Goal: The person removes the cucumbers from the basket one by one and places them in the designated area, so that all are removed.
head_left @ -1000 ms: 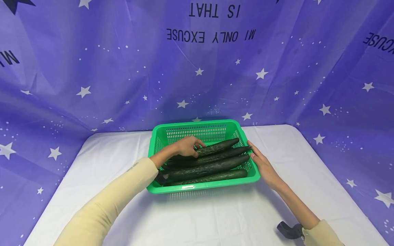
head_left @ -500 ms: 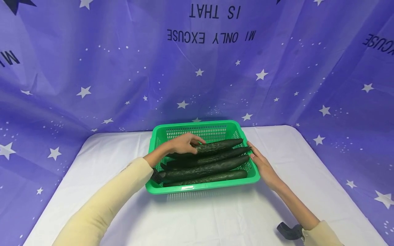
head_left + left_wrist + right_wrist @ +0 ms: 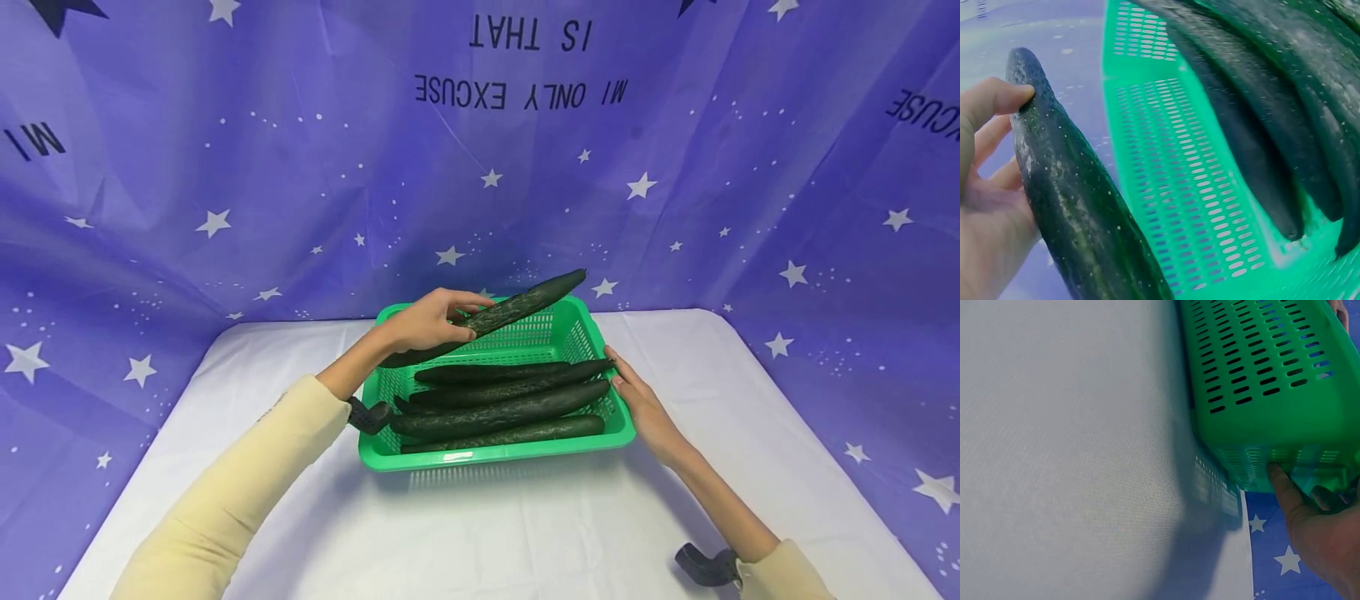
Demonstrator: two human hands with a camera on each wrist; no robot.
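My left hand (image 3: 427,321) grips a long dark green cucumber (image 3: 532,302) above the back left of the green basket (image 3: 480,457). The cucumber slants, its right end higher. In the left wrist view, the thumb and fingers of my left hand (image 3: 991,219) hold the cucumber (image 3: 1072,181) near its tip. Several more cucumbers (image 3: 510,408) lie side by side in the basket. At its right end my right hand (image 3: 651,417) holds the rim; in the right wrist view a finger of my right hand (image 3: 1325,540) presses the outer end wall of the basket (image 3: 1254,428).
A white cloth (image 3: 480,542) covers the table under the basket. Purple starred curtain (image 3: 480,217) hangs close behind it and along both sides. A black wrist mount (image 3: 370,415) on the left arm overhangs the basket's left rim; another black mount (image 3: 705,565) is at the right sleeve.
My left hand has lifted the rearmost cucumber up and to the left, out of the pile. Another cucumber beneath it now shows. My right hand stays at the basket's right end.
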